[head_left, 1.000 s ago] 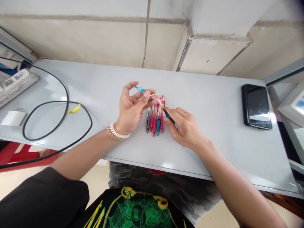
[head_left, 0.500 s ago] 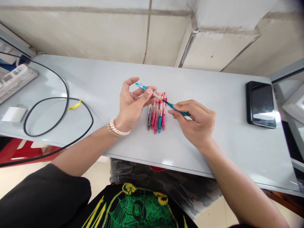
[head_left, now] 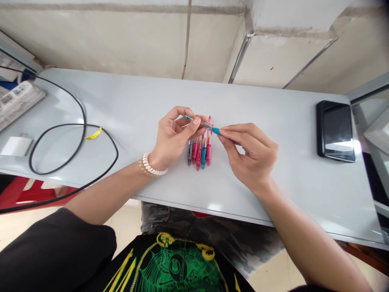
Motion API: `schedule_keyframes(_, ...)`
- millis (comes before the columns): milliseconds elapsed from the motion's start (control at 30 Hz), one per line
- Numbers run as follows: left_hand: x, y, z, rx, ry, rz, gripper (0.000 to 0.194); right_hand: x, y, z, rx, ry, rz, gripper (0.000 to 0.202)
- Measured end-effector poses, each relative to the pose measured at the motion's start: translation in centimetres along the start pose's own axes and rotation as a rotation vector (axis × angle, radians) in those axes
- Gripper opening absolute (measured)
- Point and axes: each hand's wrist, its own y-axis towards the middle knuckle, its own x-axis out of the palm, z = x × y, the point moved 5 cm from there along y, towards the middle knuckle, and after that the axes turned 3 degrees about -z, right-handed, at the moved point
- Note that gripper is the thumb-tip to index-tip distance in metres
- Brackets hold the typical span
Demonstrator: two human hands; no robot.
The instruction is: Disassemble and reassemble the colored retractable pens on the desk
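Between my two hands, above the table, is a teal pen (head_left: 208, 126) with a clear barrel. My left hand (head_left: 178, 132) pinches its clear upper part between thumb and fingers, and a teal tip pokes out past the fingers. On the other side, the fingers of my right hand (head_left: 251, 152) are closed round the teal grip section. The two pen parts meet, though I cannot tell whether they are fully joined. Beneath, a row of several pens lies side by side: a grey pen (head_left: 190, 153), pink pens (head_left: 199, 156) and another teal pen (head_left: 204, 154).
A black cable (head_left: 85, 117) with a yellow tag (head_left: 93, 134) loops across the left of the table (head_left: 136, 97). Beside it sit a white charger (head_left: 17, 145) and a power strip (head_left: 22, 99). At the right lies a black device with a dark screen (head_left: 338, 130). A wall stands behind.
My hands have brought the pen's two parts together. The dark refill end and yellow bit that showed between them are now covered. My left fingers have curled in more.
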Motion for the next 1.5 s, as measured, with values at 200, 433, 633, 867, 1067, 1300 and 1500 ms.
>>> schedule_keyframes(200,0.0,0.0,-0.1,0.038,0.003,-0.032,0.047,-0.2,0.0,-0.4,0.006,0.061,0.035,0.012)
schedule_keyframes(433,-0.3,0.3,-0.6,0.101,0.078,-0.074,0.052,0.8,-0.9,0.9,0.295,0.229,-0.125,0.023)
schedule_keyframes(633,-0.9,0.6,-0.7,0.1,0.079,-0.023,0.052,1.4,-0.9,1.1,0.253,0.253,-0.104,0.034)
schedule_keyframes(867,-1.1,0.7,-0.5,0.105,0.079,-0.041,0.051,0.4,-0.4,0.8,0.221,0.14,-0.102,0.013)
schedule_keyframes(1067,-1.0,0.7,-0.6,0.115,0.087,-0.027,0.049,0.6,-0.5,0.7,0.222,0.159,-0.069,0.023)
schedule_keyframes(1300,-1.0,0.7,-0.5,0.119,0.117,-0.037,0.047,0.4,-0.3,0.9,0.268,0.125,-0.09,0.025)
schedule_keyframes(1500,-1.0,0.7,-0.4,0.129,0.111,-0.031,0.049,0.6,-0.3,0.7,0.24,0.114,-0.116,0.015)
